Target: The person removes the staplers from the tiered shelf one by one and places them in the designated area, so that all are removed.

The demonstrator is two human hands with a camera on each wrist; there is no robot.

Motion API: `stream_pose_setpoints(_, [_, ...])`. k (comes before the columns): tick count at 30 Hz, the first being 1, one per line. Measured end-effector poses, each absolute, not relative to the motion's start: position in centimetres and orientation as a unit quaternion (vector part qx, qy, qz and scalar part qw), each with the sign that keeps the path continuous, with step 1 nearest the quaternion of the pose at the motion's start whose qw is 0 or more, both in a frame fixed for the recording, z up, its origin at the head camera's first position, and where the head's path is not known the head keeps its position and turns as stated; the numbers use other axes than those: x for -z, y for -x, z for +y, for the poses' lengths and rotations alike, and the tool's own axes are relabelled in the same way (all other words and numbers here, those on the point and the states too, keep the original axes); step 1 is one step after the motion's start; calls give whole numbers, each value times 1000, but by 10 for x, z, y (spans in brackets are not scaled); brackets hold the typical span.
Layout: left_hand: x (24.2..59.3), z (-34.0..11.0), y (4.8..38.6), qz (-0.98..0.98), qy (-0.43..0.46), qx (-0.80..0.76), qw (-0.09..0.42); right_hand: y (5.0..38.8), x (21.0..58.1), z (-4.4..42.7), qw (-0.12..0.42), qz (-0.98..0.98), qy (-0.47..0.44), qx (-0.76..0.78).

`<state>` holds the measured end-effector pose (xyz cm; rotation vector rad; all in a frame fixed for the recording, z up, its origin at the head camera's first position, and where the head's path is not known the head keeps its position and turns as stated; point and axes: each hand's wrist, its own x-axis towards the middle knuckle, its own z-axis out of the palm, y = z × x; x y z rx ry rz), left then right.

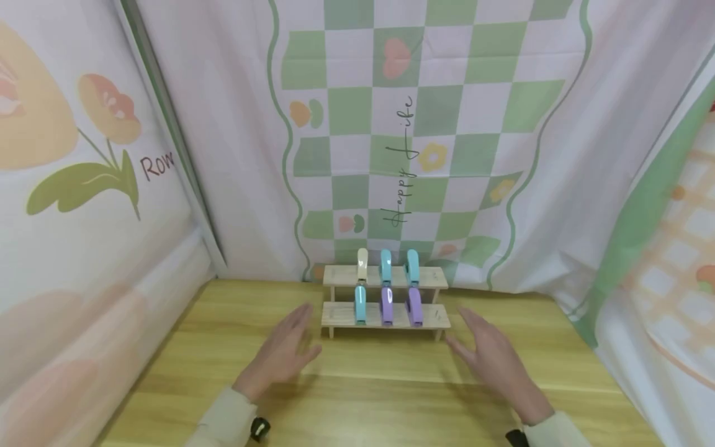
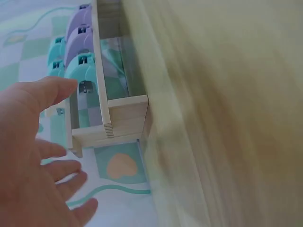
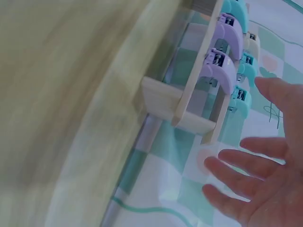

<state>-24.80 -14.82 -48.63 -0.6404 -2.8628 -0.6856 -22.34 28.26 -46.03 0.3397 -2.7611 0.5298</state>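
Observation:
A two-tier wooden rack (image 1: 385, 315) stands at the back of the table with several small stapler-like pieces on it. On the upper tier are a cream one (image 1: 362, 264) and two light-blue ones (image 1: 386, 266) (image 1: 413, 266). The lower tier bears a light-blue one (image 1: 360, 304) and two purple ones (image 1: 386, 305) (image 1: 414, 307). My left hand (image 1: 285, 351) hovers to the left of the rack, fingers extended, holding nothing. To its right, my right hand (image 1: 491, 354) is held the same way, also with nothing in it. Both wrist views show spread fingers apart from the rack.
The wooden tabletop (image 1: 380, 397) extends in front of the rack. Behind it hangs a green-and-white checked cloth (image 1: 352, 112). Printed curtains stand at the left (image 1: 72, 261) and right (image 1: 670, 279) sides of the table.

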Motion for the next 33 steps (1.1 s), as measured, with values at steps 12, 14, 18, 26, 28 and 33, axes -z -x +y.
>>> stream_pose_setpoints(12, [490, -132, 287, -870, 141, 473, 4, 264, 446, 258, 203, -923, -94, -312])
stream_pose_setpoints(14, [493, -130, 292, -858, 122, 498, -3, 272, 446, 253, 202, -918, -84, -330])
stream_pose_setpoints(18, [499, -126, 301, -846, 111, 522, -2, 288, 446, 240, 205, -906, -72, -364])
stream_pose_setpoints(26, [511, -113, 316, -844, 121, 522, 12, 315, 448, 221, 230, -878, -57, -416])
stream_pose_setpoints(28, [511, -109, 316, -845, 121, 520, 19, 321, 449, 216, 230, -875, -50, -424])
stream_pose_setpoints(33, [512, -103, 319, -848, 125, 515, 27, 331, 452, 207, 254, -867, -37, -428])
